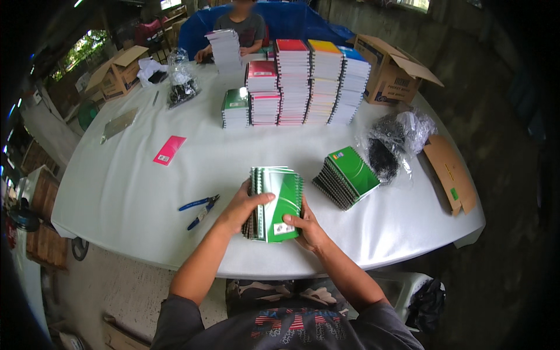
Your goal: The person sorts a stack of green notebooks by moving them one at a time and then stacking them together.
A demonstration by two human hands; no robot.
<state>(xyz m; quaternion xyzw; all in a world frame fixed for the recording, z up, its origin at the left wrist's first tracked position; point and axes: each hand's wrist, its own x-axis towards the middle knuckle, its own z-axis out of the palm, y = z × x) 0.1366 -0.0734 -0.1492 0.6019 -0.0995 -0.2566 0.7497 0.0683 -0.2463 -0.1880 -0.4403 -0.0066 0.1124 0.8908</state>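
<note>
Between my two hands is a stack of green spiral notebooks [286,201], near the front edge of the table. My left hand [242,205] grips its left side, thumb lying across the top cover. On the right side my right hand [307,226] wraps the lower corner, its thumb on the cover near a white label. The notebooks sit slightly fanned, with spiral bindings showing on both sides. To the right stands another leaning pile of green spiral notebooks [353,172]. A pair of blue-handled pliers [201,209] lies open to the left of my left hand.
Tall notebook stacks [294,81] in several colours stand at the back. Left lies a pink cover [170,150]. Plastic bags of black coils [385,154] and a flattened cardboard piece [449,175] lie right. Open cartons [391,76] flank the table [128,216]; a person [242,32] sits opposite.
</note>
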